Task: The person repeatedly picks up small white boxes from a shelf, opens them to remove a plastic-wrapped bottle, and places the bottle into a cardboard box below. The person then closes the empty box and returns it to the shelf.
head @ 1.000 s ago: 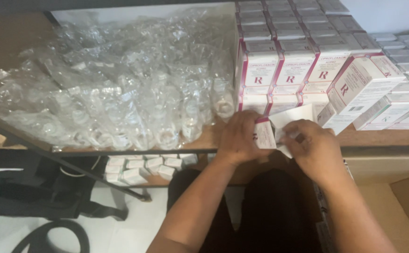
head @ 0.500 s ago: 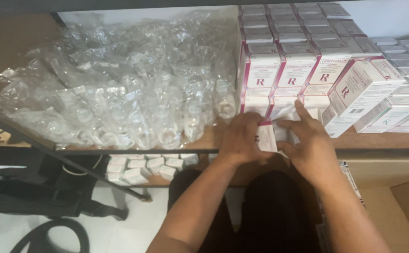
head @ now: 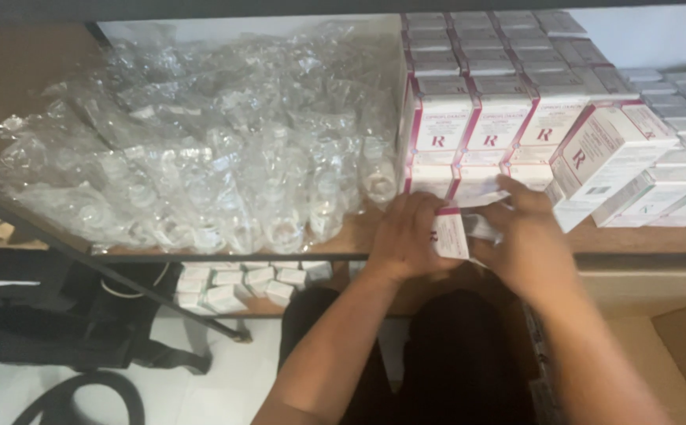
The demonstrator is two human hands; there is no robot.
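Note:
My left hand (head: pixel 407 236) and my right hand (head: pixel 525 236) meet at the front edge of a wooden shelf (head: pixel 658 236). Between them they grip a small white carton with a dark red stripe (head: pixel 451 234). My right hand's fingers lie over the carton's open end, where a white flap or leaflet (head: pixel 481 197) sticks up. Just behind the hands stand rows of the same white and red cartons (head: pixel 488 118), stacked in two layers. One carton (head: pixel 606 145) leans tilted at the right of the stack.
A big heap of clear plastic cups or vials in clear bags (head: pixel 201 149) fills the shelf's left half. Flat white boxes (head: pixel 681 86) lie at the right. Small white boxes (head: pixel 237 283) sit on a lower level. A black bag and strap (head: pixel 83 338) rest on the floor.
My right hand has slid left and forward over the carton's open end. My left hand stays on the carton. The camera has tilted down slightly.

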